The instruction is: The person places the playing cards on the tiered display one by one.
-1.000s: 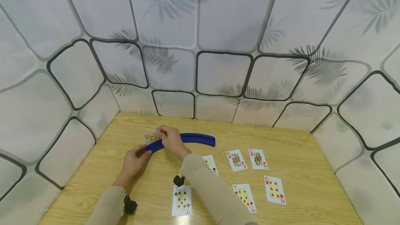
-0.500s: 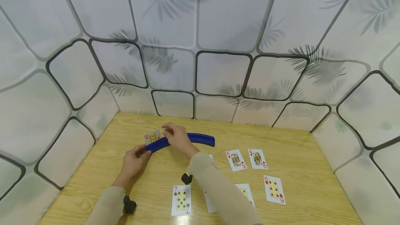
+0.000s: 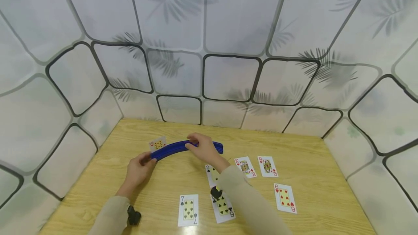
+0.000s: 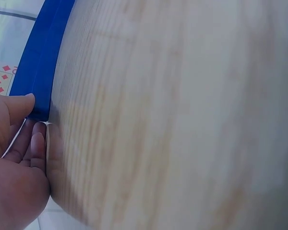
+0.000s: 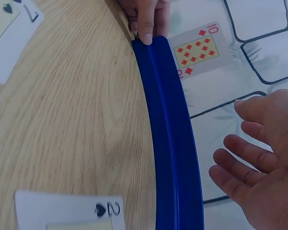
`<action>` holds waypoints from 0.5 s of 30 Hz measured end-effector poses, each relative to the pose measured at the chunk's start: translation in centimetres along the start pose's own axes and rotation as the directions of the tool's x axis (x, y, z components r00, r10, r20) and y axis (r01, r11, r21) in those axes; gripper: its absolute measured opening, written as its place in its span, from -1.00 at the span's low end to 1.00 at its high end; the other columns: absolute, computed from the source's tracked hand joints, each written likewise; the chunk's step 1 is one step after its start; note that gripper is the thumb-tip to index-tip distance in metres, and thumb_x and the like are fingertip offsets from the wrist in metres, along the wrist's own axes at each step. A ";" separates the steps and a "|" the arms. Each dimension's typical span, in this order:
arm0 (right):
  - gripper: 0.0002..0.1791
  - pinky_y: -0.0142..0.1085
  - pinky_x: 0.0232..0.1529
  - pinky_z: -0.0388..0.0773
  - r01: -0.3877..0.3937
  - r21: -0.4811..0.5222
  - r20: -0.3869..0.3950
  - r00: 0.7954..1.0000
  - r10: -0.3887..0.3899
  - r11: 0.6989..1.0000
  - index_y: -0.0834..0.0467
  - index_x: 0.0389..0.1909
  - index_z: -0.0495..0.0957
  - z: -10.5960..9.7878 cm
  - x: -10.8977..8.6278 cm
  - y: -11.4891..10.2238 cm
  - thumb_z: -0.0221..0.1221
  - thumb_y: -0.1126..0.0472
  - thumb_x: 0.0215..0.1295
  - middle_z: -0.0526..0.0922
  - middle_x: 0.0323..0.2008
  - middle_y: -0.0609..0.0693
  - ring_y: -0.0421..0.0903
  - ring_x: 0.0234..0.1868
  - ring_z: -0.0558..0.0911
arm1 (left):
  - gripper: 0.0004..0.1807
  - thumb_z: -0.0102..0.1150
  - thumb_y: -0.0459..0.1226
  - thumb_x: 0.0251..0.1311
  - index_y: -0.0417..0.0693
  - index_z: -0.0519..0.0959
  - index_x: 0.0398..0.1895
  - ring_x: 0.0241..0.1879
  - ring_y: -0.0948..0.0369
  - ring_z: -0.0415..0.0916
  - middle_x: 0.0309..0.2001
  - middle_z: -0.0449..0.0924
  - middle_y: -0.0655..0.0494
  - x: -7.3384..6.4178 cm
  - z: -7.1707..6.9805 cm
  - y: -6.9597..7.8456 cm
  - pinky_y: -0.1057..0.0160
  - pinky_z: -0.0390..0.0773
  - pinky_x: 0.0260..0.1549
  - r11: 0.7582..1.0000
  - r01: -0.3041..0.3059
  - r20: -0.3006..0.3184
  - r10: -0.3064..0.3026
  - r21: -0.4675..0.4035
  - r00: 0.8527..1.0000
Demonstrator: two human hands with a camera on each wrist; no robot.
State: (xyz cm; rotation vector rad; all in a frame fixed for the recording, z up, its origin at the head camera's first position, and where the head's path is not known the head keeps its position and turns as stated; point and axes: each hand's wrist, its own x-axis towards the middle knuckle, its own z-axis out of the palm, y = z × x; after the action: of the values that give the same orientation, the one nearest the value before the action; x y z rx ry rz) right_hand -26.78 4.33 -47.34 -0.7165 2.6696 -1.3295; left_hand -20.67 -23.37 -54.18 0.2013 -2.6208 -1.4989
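A curved blue card holder [image 3: 171,149] stands on the wooden table. My left hand [image 3: 139,169] grips its left end, thumb on the near face, as the left wrist view shows. The ten of diamonds [image 3: 158,144] stands upright in the holder near that end, leaning back slightly. My right hand [image 3: 205,148] hovers over the holder's right half with nothing between its fingers. In the right wrist view that hand's loosely bent fingers [image 5: 240,167] are apart from the blue holder.
Face-up on the table lie the seven of spades [image 3: 188,210], two of spades [image 3: 210,173], a clubs card [image 3: 223,209], king of diamonds [image 3: 245,167], queen of diamonds [image 3: 267,166] and six of hearts [image 3: 285,198]. My right sleeve [image 3: 251,198] crosses over this area. A patterned backdrop [image 3: 228,75] rises behind.
My right hand has let go of the ten of diamonds and moved right along the holder. The card stays in it. The left hand has kept its grip; the right sleeve now covers the seven of diamonds.
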 end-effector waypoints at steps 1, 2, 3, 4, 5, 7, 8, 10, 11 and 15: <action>-0.56 -0.03 0.24 0.61 -0.004 -0.008 0.001 1.000 0.004 1.000 0.11 0.36 0.56 -0.3 -0.3 0.2 0.23 0.09 0.55 0.69 0.23 0.12 0.05 0.24 0.66 | -0.55 0.25 -0.32 0.45 -0.40 0.56 0.30 -0.06 0.10 0.63 0.09 0.70 -0.34 0.0 0.0 0.1 0.48 0.52 -0.19 1.000 0.003 0.000 -0.003 0.000 1.000; -0.55 -0.02 0.26 0.60 -0.006 -0.014 0.003 1.000 0.006 1.000 0.12 0.36 0.56 -0.6 -0.6 0.3 0.23 0.09 0.55 0.69 0.24 0.13 0.07 0.26 0.65 | -0.55 0.25 -0.33 0.45 -0.40 0.55 0.31 -0.05 0.09 0.63 0.09 0.70 -0.35 -0.1 0.0 0.1 0.48 0.52 -0.19 1.000 0.004 0.000 -0.004 0.001 1.000; -0.54 -0.01 0.27 0.60 -0.007 -0.020 0.001 1.000 0.007 1.000 0.14 0.36 0.56 -0.9 -0.9 0.5 0.24 0.09 0.55 0.68 0.24 0.14 0.08 0.27 0.65 | -0.55 0.25 -0.33 0.46 -0.40 0.55 0.31 -0.04 0.08 0.64 0.09 0.70 -0.35 -0.1 0.0 0.1 0.49 0.52 -0.19 1.000 0.005 0.000 -0.005 0.004 1.000; -0.54 -0.01 0.28 0.60 -0.003 -0.024 -0.001 1.000 0.003 1.000 0.15 0.36 0.56 -1.1 -1.2 0.7 0.24 0.09 0.54 0.68 0.25 0.15 0.09 0.27 0.65 | -0.55 0.25 -0.33 0.46 -0.41 0.54 0.31 -0.04 0.06 0.64 0.10 0.69 -0.36 -0.1 -0.1 0.2 0.49 0.52 -0.19 1.000 0.005 0.001 -0.005 0.004 1.000; -0.53 0.00 0.28 0.60 0.001 -0.030 -0.005 1.000 -0.001 1.000 0.17 0.36 0.56 -1.4 -1.4 1.0 0.25 0.09 0.54 0.68 0.25 0.16 0.10 0.27 0.65 | -0.55 0.24 -0.33 0.46 -0.41 0.54 0.31 -0.03 0.03 0.64 0.10 0.69 -0.37 -0.2 -0.1 0.2 0.48 0.52 -0.19 1.000 0.006 0.002 -0.006 0.003 1.000; -0.52 0.01 0.28 0.60 0.008 -0.041 -0.016 1.000 -0.009 0.999 0.22 0.35 0.56 -1.9 -1.9 1.4 0.26 0.11 0.53 0.68 0.24 0.19 0.13 0.26 0.66 | -0.55 0.24 -0.33 0.47 -0.41 0.54 0.32 0.00 0.00 0.64 0.11 0.69 -0.37 -0.2 -0.1 0.2 0.48 0.51 -0.18 1.000 0.007 0.005 -0.007 0.006 1.000; -0.51 0.02 0.28 0.60 0.010 -0.044 -0.022 1.000 -0.011 0.999 0.24 0.35 0.56 -2.1 -2.1 1.7 0.27 0.11 0.52 0.68 0.24 0.20 0.15 0.26 0.66 | -0.55 0.23 -0.33 0.47 -0.41 0.54 0.32 0.01 -0.01 0.64 0.11 0.69 -0.37 -0.2 -0.1 0.2 0.48 0.51 -0.18 1.000 0.006 0.007 -0.006 0.011 1.000; -0.51 0.03 0.29 0.59 0.006 -0.048 -0.028 1.000 -0.008 0.999 0.25 0.35 0.56 -2.6 -2.6 2.1 0.28 0.12 0.51 0.67 0.25 0.20 0.16 0.26 0.66 | -0.55 0.23 -0.33 0.47 -0.41 0.54 0.32 0.02 -0.03 0.63 0.11 0.68 -0.36 -0.2 -0.1 0.3 0.47 0.51 -0.17 1.000 0.006 0.008 -0.006 0.017 1.000; -0.50 0.04 0.29 0.59 0.004 -0.052 -0.031 1.000 -0.005 0.999 0.26 0.34 0.56 -2.8 -2.8 2.3 0.28 0.12 0.50 0.67 0.25 0.20 0.17 0.26 0.66 | -0.55 0.23 -0.34 0.47 -0.41 0.54 0.32 0.03 -0.03 0.63 0.11 0.68 -0.36 -0.2 -0.1 0.2 0.47 0.51 -0.17 1.000 0.005 0.009 -0.005 0.019 1.000; -0.50 0.07 0.29 0.59 -0.019 -0.058 -0.035 0.999 0.017 0.998 0.24 0.34 0.57 -3.6 -4.0 3.0 0.29 0.11 0.49 0.66 0.27 0.19 0.17 0.27 0.64 | -0.54 0.23 -0.34 0.47 -0.42 0.53 0.33 0.05 -0.06 0.64 0.12 0.68 -0.37 -0.1 0.0 0.2 0.49 0.51 -0.17 1.000 0.003 0.010 -0.003 0.025 1.000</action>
State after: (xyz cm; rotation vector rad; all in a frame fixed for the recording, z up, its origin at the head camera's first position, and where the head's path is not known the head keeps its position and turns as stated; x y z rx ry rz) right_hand -25.35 10.24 -47.95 -0.6796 2.7454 -1.2755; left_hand -20.54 -23.29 -54.03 0.2010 -2.6498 -1.4724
